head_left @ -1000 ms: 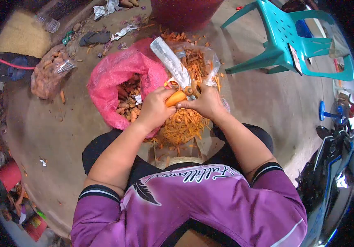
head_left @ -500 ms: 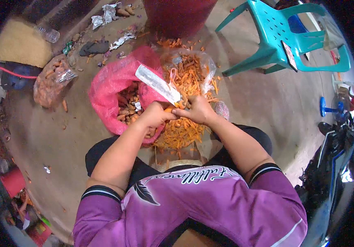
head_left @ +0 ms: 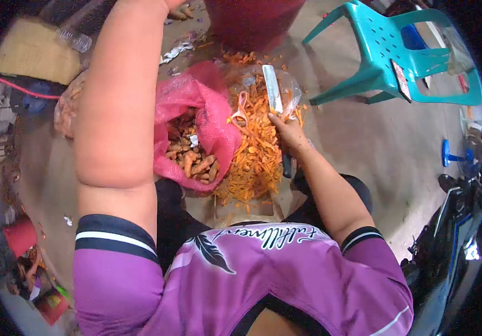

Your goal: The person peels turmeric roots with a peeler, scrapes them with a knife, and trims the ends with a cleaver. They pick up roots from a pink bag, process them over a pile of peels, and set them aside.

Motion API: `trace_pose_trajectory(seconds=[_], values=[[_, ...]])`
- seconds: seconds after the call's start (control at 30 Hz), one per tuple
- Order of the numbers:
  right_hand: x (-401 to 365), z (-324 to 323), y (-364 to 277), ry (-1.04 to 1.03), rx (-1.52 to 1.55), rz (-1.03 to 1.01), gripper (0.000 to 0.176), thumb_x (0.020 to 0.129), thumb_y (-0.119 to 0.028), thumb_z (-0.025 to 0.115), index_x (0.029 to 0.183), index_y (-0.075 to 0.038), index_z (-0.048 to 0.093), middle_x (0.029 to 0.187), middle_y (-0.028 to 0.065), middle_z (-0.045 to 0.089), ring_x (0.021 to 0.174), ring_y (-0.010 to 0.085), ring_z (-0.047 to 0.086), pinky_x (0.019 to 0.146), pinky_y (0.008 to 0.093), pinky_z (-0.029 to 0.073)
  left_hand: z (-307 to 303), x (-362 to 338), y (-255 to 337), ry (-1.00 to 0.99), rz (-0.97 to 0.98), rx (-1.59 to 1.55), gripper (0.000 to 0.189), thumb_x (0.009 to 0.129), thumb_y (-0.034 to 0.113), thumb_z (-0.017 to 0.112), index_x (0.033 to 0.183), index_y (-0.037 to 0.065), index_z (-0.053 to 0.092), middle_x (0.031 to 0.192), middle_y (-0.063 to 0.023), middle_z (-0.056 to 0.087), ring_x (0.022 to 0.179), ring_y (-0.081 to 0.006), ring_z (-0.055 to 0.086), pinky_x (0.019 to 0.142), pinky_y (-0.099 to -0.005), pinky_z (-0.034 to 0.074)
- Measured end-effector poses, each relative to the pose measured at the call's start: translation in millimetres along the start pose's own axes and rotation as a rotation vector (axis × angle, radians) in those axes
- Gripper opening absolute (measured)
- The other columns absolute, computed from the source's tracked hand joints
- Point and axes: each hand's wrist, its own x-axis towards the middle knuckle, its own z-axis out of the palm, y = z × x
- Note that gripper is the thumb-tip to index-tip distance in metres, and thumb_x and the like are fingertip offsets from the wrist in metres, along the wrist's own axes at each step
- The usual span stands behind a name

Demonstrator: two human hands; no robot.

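Right grip clasps a knife (long, flat) over orange shreds.

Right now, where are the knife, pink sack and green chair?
Knife [head_left: 273,89]: head view, on the blade.
Pink sack [head_left: 222,130]: head view, on its side.
Green chair [head_left: 375,58]: head view, on the seat.

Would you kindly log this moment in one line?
right hand: gripping knife; left arm: extended to top edge of view; pink sack: open, holding roots
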Motion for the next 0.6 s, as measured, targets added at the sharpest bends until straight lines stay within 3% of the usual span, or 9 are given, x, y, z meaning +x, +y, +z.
trace_pose_trajectory(seconds=[0.1, 0.23, 0.3, 0.37, 0.43, 0.5, 0.53, 0.57, 0.6], values=[[35, 9, 39, 0.095, -0.17, -0.06, 0.059, 0.067, -0.051, 0.058, 0.081, 0.006, 0.058, 0.076, 0.0181, 0.058, 0.072, 0.0258, 0.057, 0.064, 0.0341, 0.044, -38, -31, -51, -0.316, -0.186, 0.11, 0.026, 0.08, 0.031, 0.049, 0.083, 0.007, 0.057, 0.078, -0.0024, 0.056, 0.072, -0.0123, 0.053, 0.06, -0.0241, 0.043], [49, 17, 62, 0.146, -0.52, -0.042, 0.037, 0.076, -0.036, 0.056, 0.083, 0.0, 0.056, 0.061, 0.0106, 0.054, 0.054, 0.0214, 0.055, 0.047, 0.032, 0.044, -133, -112, -194, -0.239, -0.9, 0.33, 0.02, 0.079, 0.026, 0.05, 0.077, 0.008, 0.058, 0.075, -0.0024, 0.059, 0.06, -0.0109, 0.055, 0.047, -0.0242, 0.042], [45, 19, 41, 0.195, -0.747, -0.01, 0.042, 0.077, -0.037, 0.051, 0.086, 0.003, 0.057, 0.067, 0.017, 0.059, 0.063, 0.0277, 0.06, 0.054, 0.0351, 0.047, -170, -156, -252, -0.361, -1.214, 0.624, 0.016, 0.073, 0.02, 0.053, 0.066, 0.006, 0.058, 0.057, -0.004, 0.054, 0.045, -0.0142, 0.051, 0.039, -0.0268, 0.037], [74, 30, 66, 0.237, -0.758, -0.069, 0.041, 0.078, -0.036, 0.045, 0.087, 0.002, 0.058, 0.071, 0.0203, 0.059, 0.073, 0.0329, 0.06, 0.065, 0.0377, 0.047, -190, -207, -295, -0.214, -1.412, 0.739, 0.021, 0.074, 0.023, 0.056, 0.065, 0.003, 0.057, 0.06, -0.0097, 0.056, 0.042, -0.0179, 0.049, 0.034, -0.0325, 0.035], [92, 44, 79, 0.287, -0.734, -0.045, 0.038, 0.078, -0.033, 0.044, 0.088, 0.0, 0.059, 0.073, 0.0203, 0.059, 0.076, 0.034, 0.059, 0.072, 0.0387, 0.046, -198, -247, -327, -0.36, -1.344, 0.863, 0.026, 0.075, 0.023, 0.056, 0.079, -0.002, 0.059, 0.068, -0.0137, 0.059, 0.056, -0.0228, 0.057, 0.048, -0.0387, 0.045], [68, 59, 39, 0.187, -1.018, -0.291, 0.036, 0.079, -0.031, 0.043, 0.09, 0.0, 0.058, 0.084, 0.0209, 0.059, 0.084, 0.0343, 0.056, 0.074, 0.0404, 0.044, -161, -242, -300, -0.445, -1.348, 1.094, 0.04, 0.074, 0.032, 0.057, 0.092, -0.004, 0.057, 0.083, -0.0165, 0.06, 0.079, -0.0278, 0.059, 0.071, -0.0386, 0.046], [61, 67, 25, 0.128, -1.153, -0.418, 0.035, 0.08, -0.029, 0.042, 0.092, 0.0, 0.058, 0.09, 0.0211, 0.058, 0.087, 0.0345, 0.055, 0.076, 0.0412, 0.043, -192, -290, -386, -0.774, -1.137, 1.253, 0.05, 0.072, 0.038, 0.058, 0.101, -0.003, 0.053, 0.096, -0.0183, 0.057, 0.092, -0.0296, 0.054, 0.08, -0.0349, 0.042], [79, 77, 32, 0.064, -1.226, -0.464, 0.036, 0.079, -0.03, 0.043, 0.092, 0.0, 0.058, 0.093, 0.021, 0.057, 0.089, 0.034, 0.055, 0.076, 0.0411, 0.043, -170, -296, -375, -0.346, -1.153, 1.164, 0.049, 0.072, 0.036, 0.056, 0.102, -0.002, 0.051, 0.099, -0.0176, 0.055, 0.092, -0.0306, 0.054, 0.076, -0.0391, 0.043], [108, 91, 39, 0.002, -1.295, -0.51, 0.037, 0.079, -0.031, 0.045, 0.092, 0.0, 0.057, 0.095, 0.0208, 0.057, 0.091, 0.0336, 0.054, 0.076, 0.041, 0.043, -157, -301, -377, -0.44, -1.01, 1.314, 0.048, 0.073, 0.036, 0.054, 0.102, -0.002, 0.05, 0.096, -0.017, 0.056, 0.089, -0.0304, 0.055, 0.075, -0.0404, 0.043]])
